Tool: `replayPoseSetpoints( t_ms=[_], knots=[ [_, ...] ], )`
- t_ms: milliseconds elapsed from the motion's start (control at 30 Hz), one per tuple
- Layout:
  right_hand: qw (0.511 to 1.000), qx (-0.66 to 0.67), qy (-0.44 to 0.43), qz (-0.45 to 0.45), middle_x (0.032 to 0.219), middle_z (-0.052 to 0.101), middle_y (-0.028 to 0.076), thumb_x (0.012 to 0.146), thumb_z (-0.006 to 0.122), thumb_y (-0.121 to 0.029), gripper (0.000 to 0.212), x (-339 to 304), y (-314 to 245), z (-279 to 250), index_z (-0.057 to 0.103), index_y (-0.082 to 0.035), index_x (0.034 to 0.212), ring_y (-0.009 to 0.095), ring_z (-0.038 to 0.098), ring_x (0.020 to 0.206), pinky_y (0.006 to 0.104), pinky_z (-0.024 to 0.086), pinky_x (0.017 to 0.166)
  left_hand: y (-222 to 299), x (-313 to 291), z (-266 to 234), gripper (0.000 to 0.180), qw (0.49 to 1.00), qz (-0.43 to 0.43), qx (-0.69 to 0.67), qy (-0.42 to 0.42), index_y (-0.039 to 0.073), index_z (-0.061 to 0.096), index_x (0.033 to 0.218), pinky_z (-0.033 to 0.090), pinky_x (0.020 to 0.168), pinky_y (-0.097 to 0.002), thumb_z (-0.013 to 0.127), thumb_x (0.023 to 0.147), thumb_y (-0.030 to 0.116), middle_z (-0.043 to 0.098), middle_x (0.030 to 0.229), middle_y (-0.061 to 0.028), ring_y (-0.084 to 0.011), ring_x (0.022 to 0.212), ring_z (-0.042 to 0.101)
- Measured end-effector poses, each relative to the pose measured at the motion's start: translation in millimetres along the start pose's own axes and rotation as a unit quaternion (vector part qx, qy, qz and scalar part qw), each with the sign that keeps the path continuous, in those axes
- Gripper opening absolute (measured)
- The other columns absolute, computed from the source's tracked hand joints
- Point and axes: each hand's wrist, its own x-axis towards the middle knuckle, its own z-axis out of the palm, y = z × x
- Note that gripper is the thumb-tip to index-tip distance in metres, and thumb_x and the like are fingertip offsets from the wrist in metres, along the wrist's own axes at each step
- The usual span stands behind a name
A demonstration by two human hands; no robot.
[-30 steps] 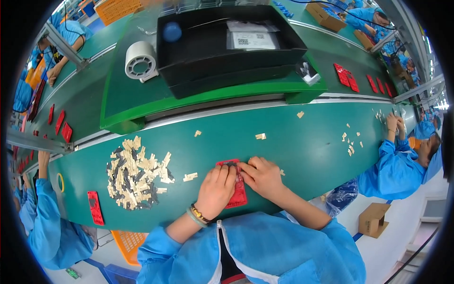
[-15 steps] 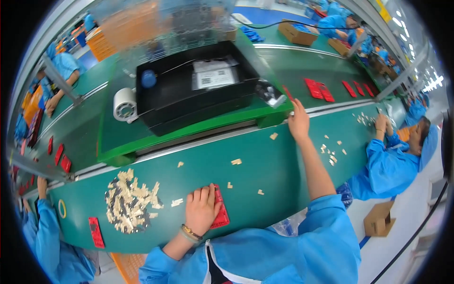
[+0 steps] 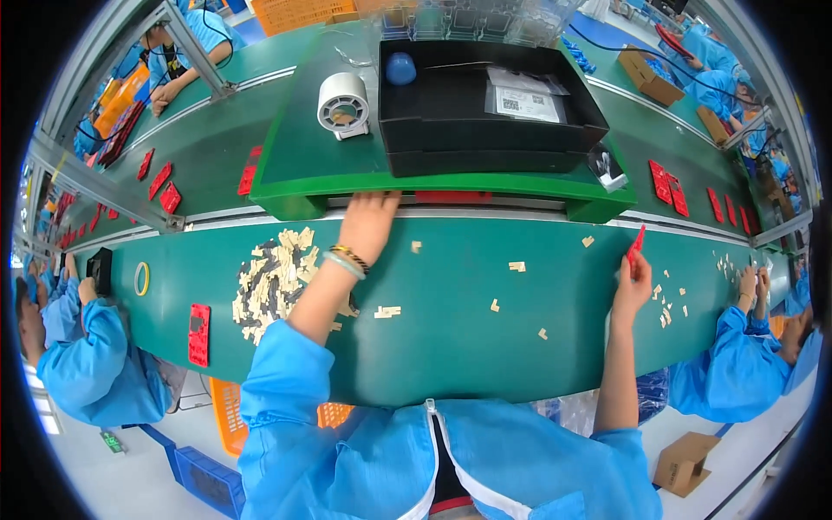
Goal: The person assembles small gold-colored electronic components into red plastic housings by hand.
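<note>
My left hand (image 3: 371, 227) stretches to the front edge of the raised green stand (image 3: 338, 184), palm down with fingers extended. Its fingertips reach the gap under the stand and are partly hidden. Beside it, a red plastic panel (image 3: 452, 198) shows in that gap. Over the right side of the green table, my right hand (image 3: 635, 286) pinches a narrow-looking red plastic panel (image 3: 639, 241), seen nearly edge-on. A heap of small cream and dark pieces (image 3: 276, 282) lies left of my left forearm. Several cream pieces (image 3: 517, 267) are scattered between my hands.
A black tray (image 3: 494, 143) with bagged items and a white cylindrical device (image 3: 343, 104) stand on the green stand. Another red panel (image 3: 199, 334) and a yellow ring (image 3: 141, 278) lie at left. Red parts (image 3: 667, 186) rest on the belt behind. Co-workers sit on both sides.
My left hand has left the red panel near the table's front and moved forward to the stand. My right hand has drawn back from the stand's right end, carrying a red panel. The view has shifted.
</note>
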Motion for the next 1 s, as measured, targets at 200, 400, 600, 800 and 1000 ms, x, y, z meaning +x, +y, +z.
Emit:
replayPoseSetpoints(
  t_ms=[200, 400, 600, 800, 1000],
  knots=[
    [0.932, -0.136, -0.155, -0.299, 0.083, 0.062, 0.006, 0.07, 0.069, 0.002, 0.025, -109.3, -67.1, -14.2, 0.065, -0.006, 0.093, 0.021, 0.058, 0.075, 0.0328, 0.046, 0.069, 24.2, -55.2, -82.1, 0.025, 0.956, 0.0, -0.242, -0.169, 0.007, 0.059, 0.091, 0.046, 0.08, -0.0391, 0.072, 0.069, 0.007, 0.057, 0.091, -0.0097, -0.0282, 0.088, 0.057],
    [0.797, -0.025, -0.425, -0.428, 0.091, 0.06, 0.001, 0.072, 0.075, -0.017, 0.027, -168.2, -120.8, 35.6, 0.067, -0.01, 0.098, 0.016, 0.058, 0.076, 0.0306, 0.044, 0.068, 55.8, -107.9, -68.8, 0.018, 0.953, -0.052, -0.281, -0.1, 0.005, 0.058, 0.085, 0.045, 0.078, -0.0373, 0.07, 0.071, 0.004, 0.053, 0.091, -0.0089, -0.0282, 0.088, 0.053],
    [0.853, 0.069, -0.481, -0.192, 0.089, 0.058, 0.004, 0.08, 0.071, -0.012, 0.022, -164.2, -140.8, 61.4, 0.065, -0.006, 0.1, 0.014, 0.057, 0.07, 0.0281, 0.045, 0.063, 80.7, -95.8, -73.5, 0.015, 0.94, -0.102, -0.326, -0.015, 0.003, 0.057, 0.086, 0.048, 0.075, -0.0373, 0.066, 0.075, 0.0, 0.057, 0.091, -0.0105, -0.0306, 0.086, 0.057],
    [0.867, 0.225, -0.443, 0.036, 0.094, 0.061, 0.007, 0.083, 0.065, 0.001, 0.014, -149.3, -166.7, 89.6, 0.063, -0.001, 0.097, 0.012, 0.062, 0.084, 0.0244, 0.049, 0.072, 131.9, -68.1, -73.0, 0.009, 0.735, -0.247, -0.627, 0.075, 0.0, 0.059, 0.089, 0.05, 0.059, -0.0269, 0.067, 0.086, 0.004, 0.064, 0.083, -0.007, -0.0121, 0.069, 0.062],
    [0.9, 0.129, -0.372, -0.19, 0.091, 0.062, 0.008, 0.08, 0.067, -0.001, 0.016, -137.9, -166.1, 82.9, 0.064, -0.005, 0.095, 0.022, 0.063, 0.075, 0.0305, 0.052, 0.064, 110.6, -66.1, -78.1, 0.01, 0.62, -0.297, -0.708, -0.157, 0.0, 0.064, 0.087, 0.045, 0.051, -0.0192, 0.065, 0.089, 0.009, 0.063, 0.069, -0.0021, -0.0054, 0.058, 0.056]
  ],
)
